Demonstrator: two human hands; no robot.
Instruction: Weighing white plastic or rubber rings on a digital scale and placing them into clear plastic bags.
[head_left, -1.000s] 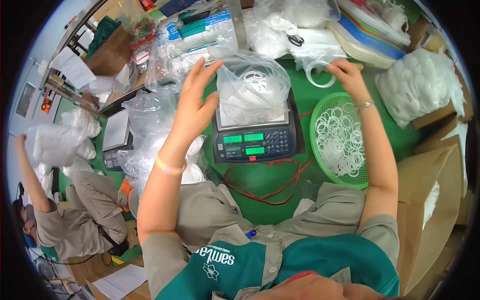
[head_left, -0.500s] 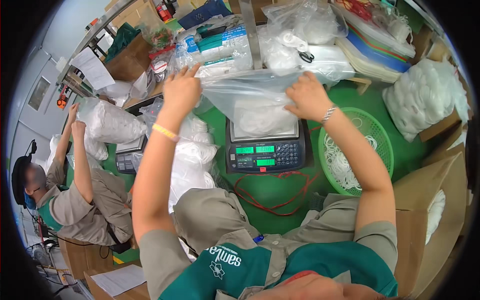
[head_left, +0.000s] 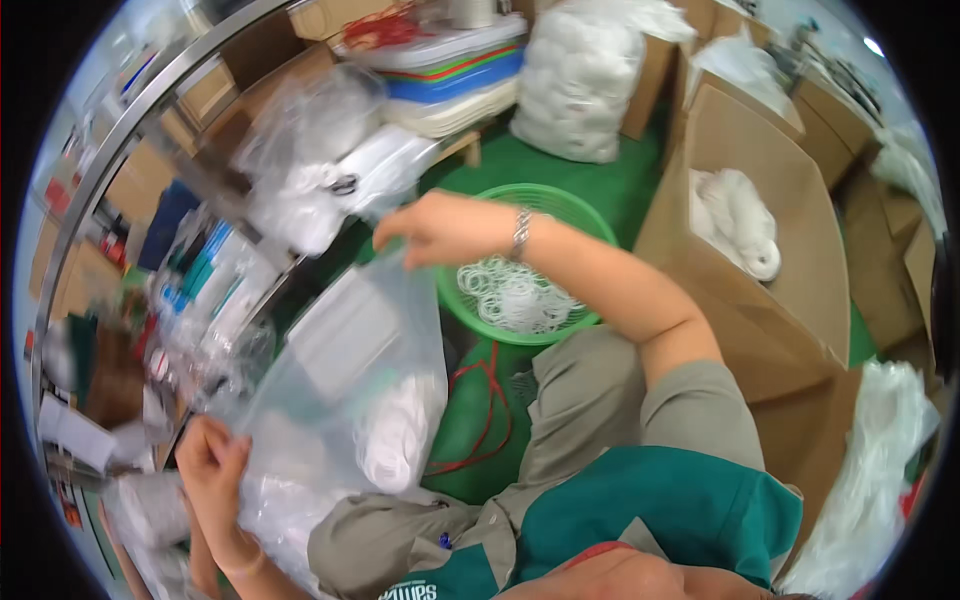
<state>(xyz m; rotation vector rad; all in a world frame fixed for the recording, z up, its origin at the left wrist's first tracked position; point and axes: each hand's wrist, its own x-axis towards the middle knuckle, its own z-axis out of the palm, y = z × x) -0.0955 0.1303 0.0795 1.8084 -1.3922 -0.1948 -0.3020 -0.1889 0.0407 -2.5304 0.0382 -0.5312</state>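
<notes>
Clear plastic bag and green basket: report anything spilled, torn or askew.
Nothing stands out. Both hands, left and right, hold the clear plastic bag with its white rings inside. The green basket sits level; no tear shows, though the view is blurred.

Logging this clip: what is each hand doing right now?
Left hand: closed on the clear plastic bag of white rings.
Right hand: closed, pinching the bag's top edge.

I see a clear plastic bag (head_left: pixel 340 380) stretched slantwise from near left to centre, pinched at both ends, with white rings (head_left: pixel 395 440) bunched low on its right side above the green surface.
</notes>
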